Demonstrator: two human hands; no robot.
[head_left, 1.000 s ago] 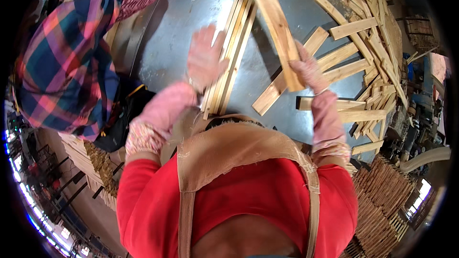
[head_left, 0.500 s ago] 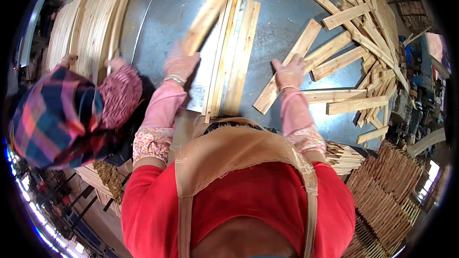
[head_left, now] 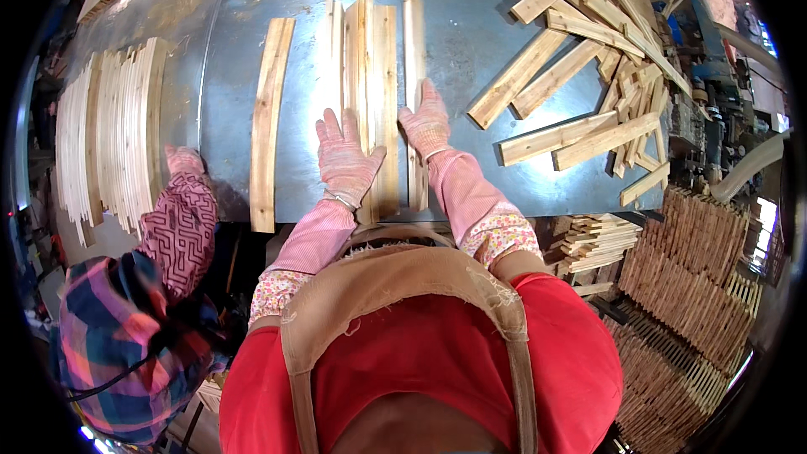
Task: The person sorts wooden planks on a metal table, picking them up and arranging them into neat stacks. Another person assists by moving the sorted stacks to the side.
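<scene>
Several slats [head_left: 385, 67] lie on the bench [head_left: 458, 42], left hand [head_left: 346, 164] spread over them, right hand [head_left: 427, 124] pinching a lone slat [head_left: 413, 42] alongside; looks like row-aligning, next calls for closing the gap.

Left hand [head_left: 349, 166] palm down on bundle of wooden strips [head_left: 356, 67], on metal desk [head_left: 471, 175]. Right hand [head_left: 426, 124] grips slim strip [head_left: 414, 42] just right of bundle, narrow gap between. Wider strip [head_left: 269, 118] lies apart, left of bundle. Loose heap [head_left: 632, 113] of strips at right side of desk, pieces crossing. Co-worker's hand [head_left: 183, 160] near row of pale strips [head_left: 118, 134] at far left. Stacked wood [head_left: 685, 273] past desk edge, lower right.
</scene>
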